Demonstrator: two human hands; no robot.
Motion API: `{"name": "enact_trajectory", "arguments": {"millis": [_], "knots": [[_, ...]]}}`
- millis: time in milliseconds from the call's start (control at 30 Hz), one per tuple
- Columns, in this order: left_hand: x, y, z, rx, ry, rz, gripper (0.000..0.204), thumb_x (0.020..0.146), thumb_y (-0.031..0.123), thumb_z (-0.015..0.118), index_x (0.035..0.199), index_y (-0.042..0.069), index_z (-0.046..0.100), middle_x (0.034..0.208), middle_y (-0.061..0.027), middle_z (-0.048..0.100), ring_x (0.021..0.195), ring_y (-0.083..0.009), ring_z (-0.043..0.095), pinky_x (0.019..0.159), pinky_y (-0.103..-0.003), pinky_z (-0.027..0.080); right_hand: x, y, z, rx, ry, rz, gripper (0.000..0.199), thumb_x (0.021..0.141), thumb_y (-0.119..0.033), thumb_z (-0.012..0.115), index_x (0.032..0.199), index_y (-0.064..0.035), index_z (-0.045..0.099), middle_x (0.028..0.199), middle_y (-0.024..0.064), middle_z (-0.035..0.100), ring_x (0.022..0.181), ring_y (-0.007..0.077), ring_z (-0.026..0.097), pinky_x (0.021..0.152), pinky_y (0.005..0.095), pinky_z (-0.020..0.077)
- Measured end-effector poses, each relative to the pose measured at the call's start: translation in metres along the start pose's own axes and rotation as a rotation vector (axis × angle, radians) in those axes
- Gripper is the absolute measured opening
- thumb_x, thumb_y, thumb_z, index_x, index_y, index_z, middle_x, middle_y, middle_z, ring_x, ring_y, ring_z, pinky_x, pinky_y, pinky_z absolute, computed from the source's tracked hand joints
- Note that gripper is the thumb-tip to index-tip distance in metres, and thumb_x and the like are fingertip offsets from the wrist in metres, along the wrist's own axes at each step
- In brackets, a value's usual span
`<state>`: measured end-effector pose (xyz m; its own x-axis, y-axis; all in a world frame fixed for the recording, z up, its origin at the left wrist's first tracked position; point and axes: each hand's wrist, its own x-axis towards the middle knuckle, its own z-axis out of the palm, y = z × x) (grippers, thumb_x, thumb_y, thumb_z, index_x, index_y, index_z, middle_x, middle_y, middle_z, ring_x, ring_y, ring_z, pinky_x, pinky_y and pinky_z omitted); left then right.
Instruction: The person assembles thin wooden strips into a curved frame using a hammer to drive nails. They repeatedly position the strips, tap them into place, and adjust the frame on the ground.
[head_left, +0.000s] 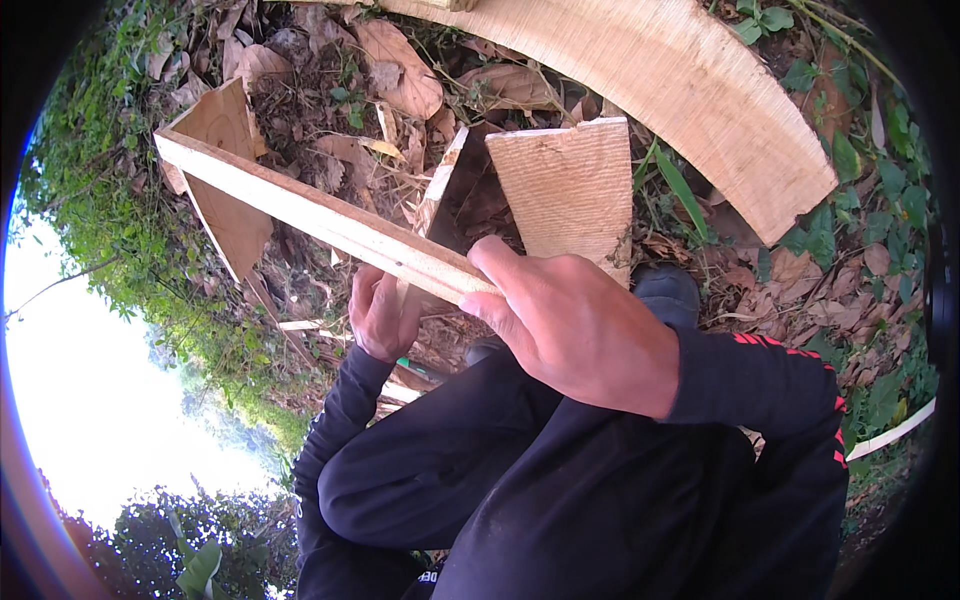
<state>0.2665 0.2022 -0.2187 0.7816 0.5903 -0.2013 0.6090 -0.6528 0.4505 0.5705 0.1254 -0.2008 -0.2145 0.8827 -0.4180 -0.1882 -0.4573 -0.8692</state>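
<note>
A long, narrow wooden board (pixel 310 216) stands on edge and slants across in front of me. My right hand (pixel 585 335) grips its right end, thumb and fingers pinched around the wood. Lower down, my left hand (pixel 383 315) is curled against the board's underside, with its fingertips partly hidden there. A flat wooden panel (pixel 225 185) meets the board's far left end at an angle. Behind the board a thin wooden slat (pixel 440 185) runs crosswise, its lower end close to my left hand. Whether these pieces are fastened together I cannot tell.
A broad curved plank (pixel 690 90) lies at the back right. Nearer stands a rough-sawn wooden block (pixel 565 190), beside my shoe (pixel 667 292). Dry leaves (pixel 400 70) and wood scraps litter the ground. Green plants (pixel 110 200) grow along the left, and my bent knees fill the front.
</note>
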Motion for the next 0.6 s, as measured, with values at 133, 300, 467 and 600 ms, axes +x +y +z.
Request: {"name": "enact_trajectory", "arguments": {"millis": [133,300,467,600], "knots": [[0.010,0.002,0.000,0.017,0.049,0.064,0.040,0.075,-0.003,0.070,0.114,-0.006,0.061,0.101,-0.0206,0.059,0.084,-0.0364,0.062,0.072,-0.044,0.053,0.002,0.002,0.002,-0.001,0.006,-0.016,0.019,0.100,-0.017,0.057,0.101,-0.0003,0.046,0.067,0.0249,0.056,0.065,0.0456,0.059,0.056,0.0514,0.0411],[0.008,0.000,0.002,0.020,0.047,0.051,0.040,0.076,-0.003,0.070,0.114,-0.006,0.062,0.101,-0.0199,0.059,0.085,-0.0356,0.062,0.072,-0.043,0.054,0.004,0.004,0.002,-0.029,0.011,-0.019,0.020,0.100,-0.017,0.057,0.101,0.0000,0.047,0.069,0.0249,0.057,0.065,0.0451,0.059,0.056,0.0508,0.0415],[-0.001,-0.005,0.002,-0.039,-0.006,-0.027,0.047,0.076,-0.005,0.068,0.121,-0.006,0.058,0.116,-0.0281,0.060,0.105,-0.0451,0.061,0.091,-0.048,0.050,0.006,0.003,-0.001,-0.039,0.009,-0.036,0.021,0.100,-0.018,0.058,0.102,0.0004,0.047,0.071,0.0252,0.058,0.064,0.0446,0.060,0.057,0.0507,0.0422],[0.001,-0.003,0.002,-0.041,-0.012,-0.023,0.045,0.076,-0.005,0.068,0.120,-0.006,0.059,0.115,-0.0276,0.060,0.105,-0.0449,0.060,0.090,-0.049,0.050,0.003,0.004,-0.002,-0.040,0.010,-0.029,0.021,0.100,-0.017,0.058,0.103,0.0006,0.047,0.070,0.0252,0.058,0.064,0.0445,0.060,0.057,0.0504,0.0426]]}}
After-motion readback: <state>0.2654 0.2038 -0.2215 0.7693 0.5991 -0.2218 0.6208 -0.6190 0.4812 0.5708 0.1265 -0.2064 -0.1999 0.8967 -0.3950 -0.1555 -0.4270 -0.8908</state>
